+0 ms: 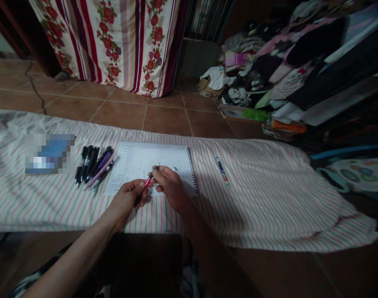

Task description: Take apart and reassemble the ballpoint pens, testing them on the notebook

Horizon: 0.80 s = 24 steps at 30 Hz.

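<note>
Head view | left hand [126,201] was curled shut around the lower barrel of a pink pen [147,181] | right hand [168,186] was closed to a fingertip pinch on its upper end | pen was held above a spiral notebook [139,159] on a striped sheet [254,198] | bunch of pens [94,165] was laid to the left

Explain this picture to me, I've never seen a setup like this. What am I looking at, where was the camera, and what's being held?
This is one picture, taken by a camera worn on a person's head, looking forward and down. There's no machine here: the arms reaching in are the wearer's own. Their left hand and right hand both hold a pink pen above a spiral notebook with a printed page. The notebook lies on a striped cloth. Left of it sits a bunch of pens, and to its right lies a single pen.
</note>
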### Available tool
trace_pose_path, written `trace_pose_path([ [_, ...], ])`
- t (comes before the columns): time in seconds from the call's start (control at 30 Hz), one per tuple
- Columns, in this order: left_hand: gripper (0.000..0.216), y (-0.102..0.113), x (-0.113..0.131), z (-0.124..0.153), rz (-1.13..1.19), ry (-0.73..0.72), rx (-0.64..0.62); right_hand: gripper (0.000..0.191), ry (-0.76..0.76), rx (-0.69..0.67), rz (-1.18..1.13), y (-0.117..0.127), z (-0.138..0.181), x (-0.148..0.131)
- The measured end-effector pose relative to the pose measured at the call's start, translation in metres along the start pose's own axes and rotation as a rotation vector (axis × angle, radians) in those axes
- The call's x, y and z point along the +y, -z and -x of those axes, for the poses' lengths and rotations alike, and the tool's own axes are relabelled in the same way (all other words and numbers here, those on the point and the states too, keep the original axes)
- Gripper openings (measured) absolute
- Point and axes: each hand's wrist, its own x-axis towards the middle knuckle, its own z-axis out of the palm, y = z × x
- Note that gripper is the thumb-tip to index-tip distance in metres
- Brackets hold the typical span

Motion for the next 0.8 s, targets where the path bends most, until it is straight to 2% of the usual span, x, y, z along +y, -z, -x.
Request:
trace_pose_path([
  [0.1,0.029,0.002,-0.002,0.001,-0.065,-0.034,-0.015,0.025,0.024,0.035,0.069,-0.003,-0.001,0.005],
  [0.23,0.028,0.002,0.001,0.003,-0.063,-0.032,-0.005,0.018,0.021,0.019,0.02,-0.004,0.0,0.002],
  [0.4,0.027,0.003,0.006,0.004,-0.028,-0.021,0.022,0.033,-0.032,-0.033,-0.018,-0.006,0.003,-0.007],
  [0.63,0.029,0.004,0.004,0.002,-0.074,-0.023,0.005,0.025,-0.005,0.079,0.081,-0.007,0.001,0.001],
  [0.8,0.029,0.002,0.007,0.003,-0.075,-0.015,0.026,0.022,-0.034,0.029,0.043,-0.005,0.003,-0.005],
])
